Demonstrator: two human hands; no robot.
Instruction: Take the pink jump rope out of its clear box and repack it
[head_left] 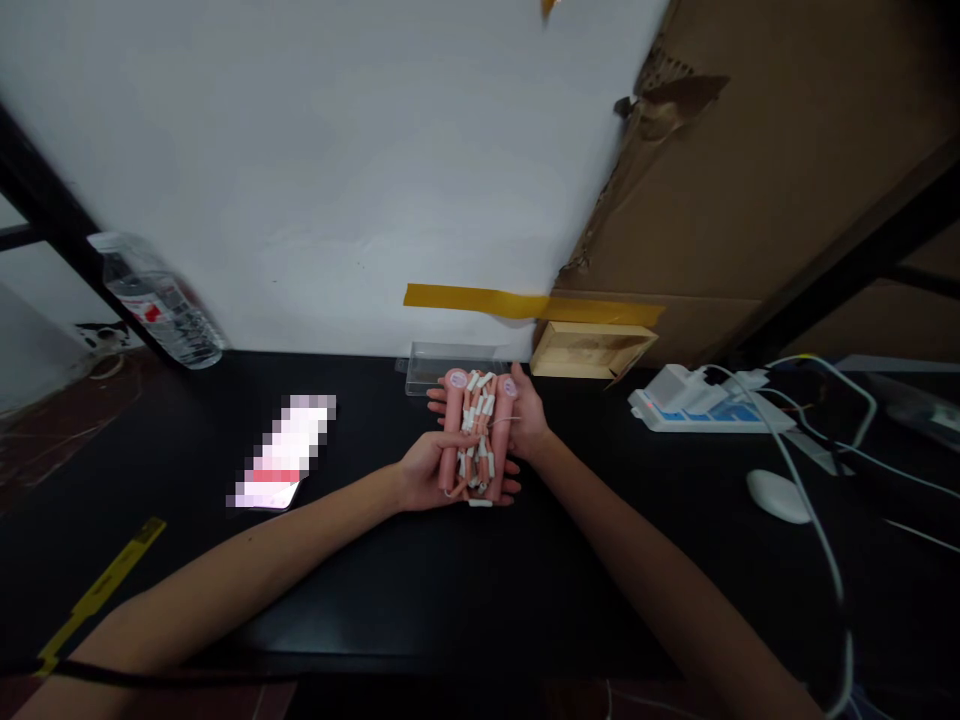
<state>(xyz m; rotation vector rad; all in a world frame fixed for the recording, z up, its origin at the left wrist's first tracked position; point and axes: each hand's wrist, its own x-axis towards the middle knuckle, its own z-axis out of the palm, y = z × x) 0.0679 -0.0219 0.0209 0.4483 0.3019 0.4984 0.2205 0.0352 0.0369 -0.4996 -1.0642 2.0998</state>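
Observation:
A beaded jump rope point(453, 435) with two pink handles and pink and white beads is bundled between my hands above the black table. The handles stand side by side, with the folded beaded cord between them. My left hand point(424, 472) grips the lower part, thumb across the front and fingertips showing past the right handle. Around the upper right side, my right hand point(529, 418) is closed, its fingertips showing beyond the left handle. Much of both hands' fingers is hidden behind the bundle. Just behind lies a clear plastic case point(426, 372).
A shallow yellowish box point(581, 352) rests against the cardboard. Right of it are a power strip point(697, 412) with cables and a white mouse point(778, 496). On the left are a phone point(289, 455), a plastic bottle point(161, 305) and a yellow strip point(112, 580).

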